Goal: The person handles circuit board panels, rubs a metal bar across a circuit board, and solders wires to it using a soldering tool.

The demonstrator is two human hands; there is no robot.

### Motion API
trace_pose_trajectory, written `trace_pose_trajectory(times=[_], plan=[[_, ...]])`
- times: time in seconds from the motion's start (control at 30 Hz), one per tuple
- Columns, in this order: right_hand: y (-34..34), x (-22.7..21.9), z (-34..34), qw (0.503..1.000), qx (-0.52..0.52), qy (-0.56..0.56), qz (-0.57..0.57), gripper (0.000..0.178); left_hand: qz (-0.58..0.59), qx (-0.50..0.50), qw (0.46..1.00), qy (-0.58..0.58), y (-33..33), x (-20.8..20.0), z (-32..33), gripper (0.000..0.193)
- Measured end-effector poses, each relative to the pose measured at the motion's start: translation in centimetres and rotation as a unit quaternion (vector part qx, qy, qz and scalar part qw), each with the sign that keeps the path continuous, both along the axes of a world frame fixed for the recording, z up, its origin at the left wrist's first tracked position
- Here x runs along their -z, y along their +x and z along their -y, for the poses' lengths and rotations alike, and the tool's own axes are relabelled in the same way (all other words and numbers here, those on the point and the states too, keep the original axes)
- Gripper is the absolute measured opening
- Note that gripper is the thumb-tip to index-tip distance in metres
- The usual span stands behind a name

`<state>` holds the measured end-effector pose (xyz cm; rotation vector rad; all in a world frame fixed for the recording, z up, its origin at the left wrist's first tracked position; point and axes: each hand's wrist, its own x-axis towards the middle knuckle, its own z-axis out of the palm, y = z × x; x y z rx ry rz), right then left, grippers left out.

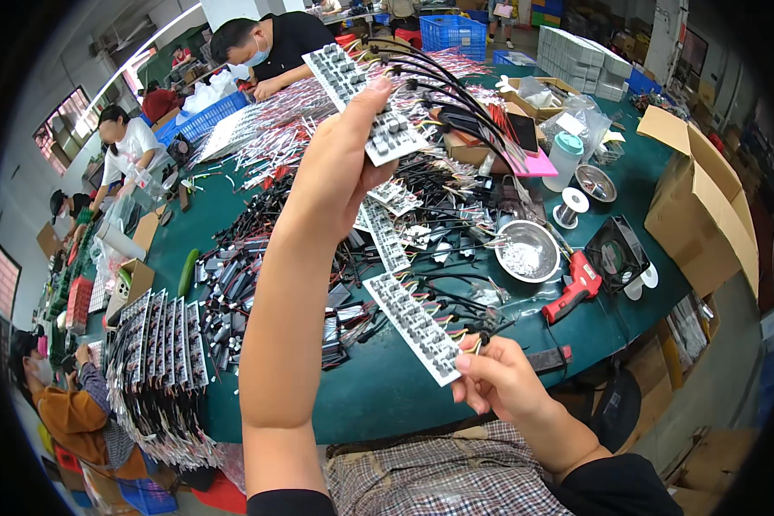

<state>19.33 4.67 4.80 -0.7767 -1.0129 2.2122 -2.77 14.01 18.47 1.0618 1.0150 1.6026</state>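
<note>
Raised over the table, my left hand (344, 159) is closed on a white circuit board strip (340, 73) with dark components and black cables trailing off its right side. Lower and nearer to me, my right hand (503, 378) pinches the near end of a second circuit board strip (413, 329), where coloured wires and black connectors join it. Between the two hands lies another white board strip (385, 234) with wires. My left forearm covers part of the pile of dark plugs and cables (232, 288) behind it.
A metal bowl of white bits (527, 251), a red glue gun (574, 286), a wire spool (570, 206) and a lidded bottle (564, 161) stand to the right. Beyond is an open carton (701, 202). Stacked wired boards (159, 340) hang at the left edge. A co-worker (271, 52) leans over the far side.
</note>
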Motion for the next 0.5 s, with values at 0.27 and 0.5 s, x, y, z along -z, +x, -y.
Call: trace_pose_trajectory(times=[0.27, 0.5], plan=[[3.6, -3.5, 0.6, 0.992, -0.014, 0.126, -0.029, 0.025, -0.383, -0.102, 0.886, -0.241, -7.3, 13.7, -3.1, 0.076], [-0.9, -8.4, -7.4, 0.942, 0.001, 0.335, 0.029, 0.024, -0.308, -0.093, 0.934, -0.157, -6.2, 15.0, 2.6, 0.064]])
